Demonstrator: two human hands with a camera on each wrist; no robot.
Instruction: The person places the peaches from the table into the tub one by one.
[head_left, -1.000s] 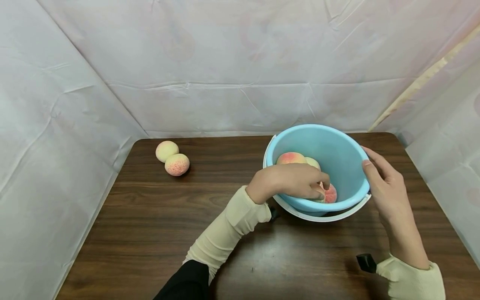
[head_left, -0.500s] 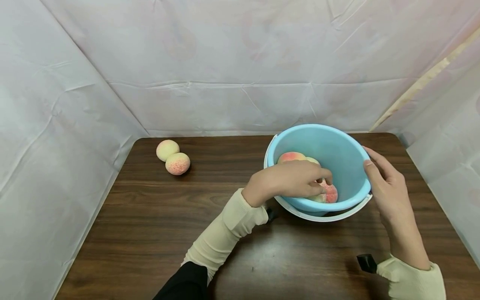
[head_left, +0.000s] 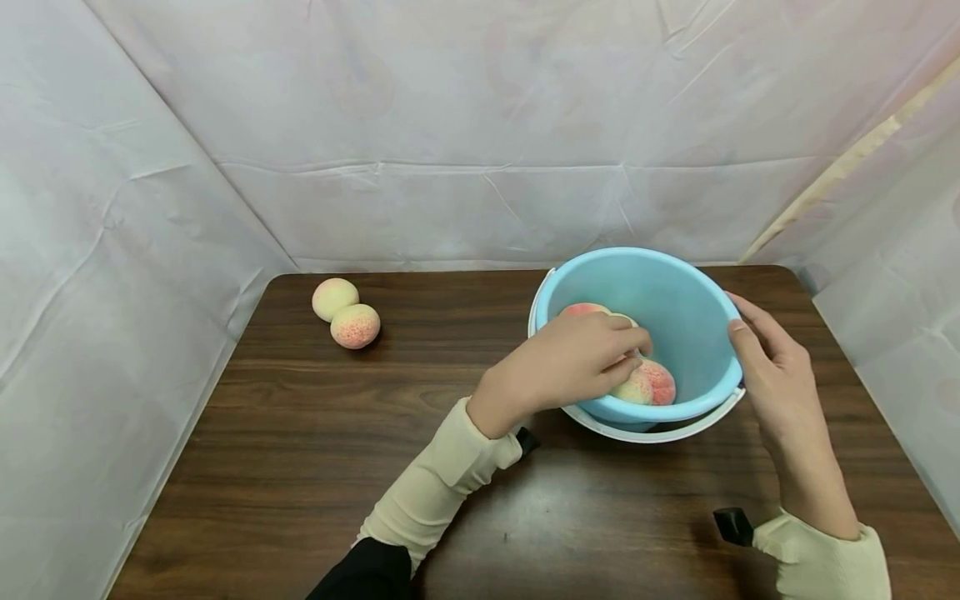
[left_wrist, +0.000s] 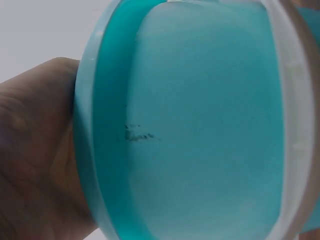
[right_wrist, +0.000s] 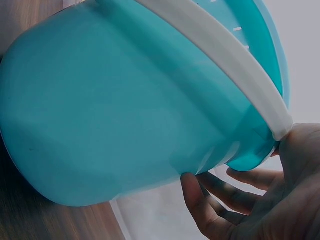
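Observation:
A light blue bucket [head_left: 637, 279] with a white handle [head_left: 678, 432] stands at the right of the table, several peaches [head_left: 660, 382] inside. My left hand [head_left: 573, 358] reaches over its near left rim, fingers loosely bent above the peaches with nothing seen between them. The hand partly hides the peaches behind it. In the left wrist view the bucket's outer wall [left_wrist: 200, 120] fills most of the picture. My right hand [head_left: 776, 367] holds the bucket's right rim. The right wrist view shows its fingers [right_wrist: 192, 200] against the outside of the bucket.
Two pale peaches [head_left: 356, 326] lie side by side at the back left of the dark wooden table [head_left: 315, 467]. White sheeting [head_left: 450, 208] closes in the back and both sides.
My left hand has drawn back up and left from the front peaches in the bucket, which now show more fully. The right hand stays at the rim.

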